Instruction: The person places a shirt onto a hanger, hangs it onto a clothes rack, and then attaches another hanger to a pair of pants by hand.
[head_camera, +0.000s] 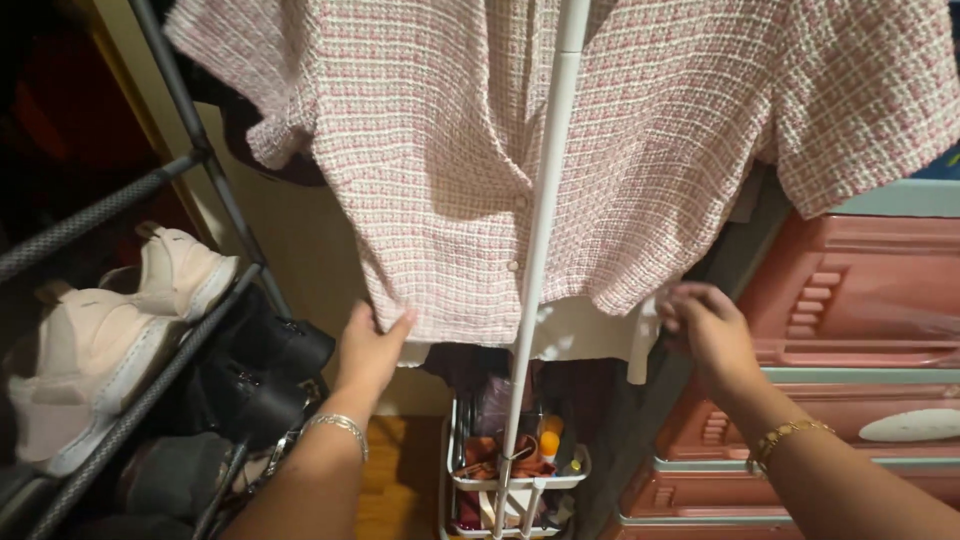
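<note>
Garment: pink-white checked tweed top (560, 150), hanging, 12 o'clock of both hands.
L hand (368, 350): pinching hem corner.
R hand (705, 325): pinching hem, 3 o'clock side.

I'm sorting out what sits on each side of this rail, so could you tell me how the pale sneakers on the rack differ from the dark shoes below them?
The pale sneakers are cream with thick white soles and sit on the upper bars of the rack; the dark shoes are black, with metal hardware, and sit lower, nearer the left hand. The sneakers look soft and matte; the dark shoes look glossier. Both sit on the same rack, left of the pink checked top.
</note>
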